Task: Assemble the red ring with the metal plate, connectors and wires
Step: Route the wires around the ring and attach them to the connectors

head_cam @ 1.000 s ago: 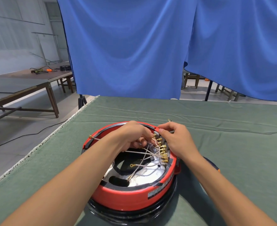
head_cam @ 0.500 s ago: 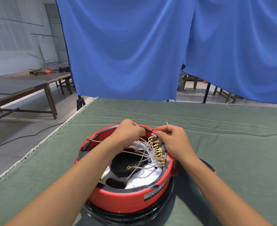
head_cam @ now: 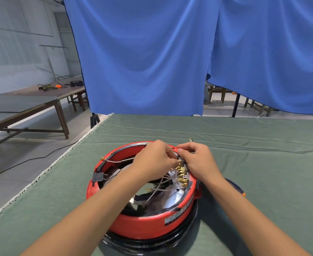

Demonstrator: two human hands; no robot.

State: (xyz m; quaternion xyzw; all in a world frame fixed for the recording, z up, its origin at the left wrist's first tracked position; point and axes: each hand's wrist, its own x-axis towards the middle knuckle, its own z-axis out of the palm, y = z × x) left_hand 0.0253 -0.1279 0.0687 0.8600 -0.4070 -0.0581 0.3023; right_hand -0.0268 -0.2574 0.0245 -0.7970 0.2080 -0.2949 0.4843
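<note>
The left hand (head_cam: 153, 159) curls its fingertips in a pinch on a brass connector (head_cam: 179, 162) at the far right inner rim of the red ring (head_cam: 144, 223), and the right hand (head_cam: 198, 161) pinches the dark block at the rim just beside it, thumb and forefinger closed on it. Inside the ring lie a shiny metal plate (head_cam: 170, 200), a row of connectors and pale wires (head_cam: 159, 190) (one wire reaches the left rim). The ring sits on a black base (head_cam: 152, 245) on the green-covered table (head_cam: 262, 163), both forearms reaching in from below.
</note>
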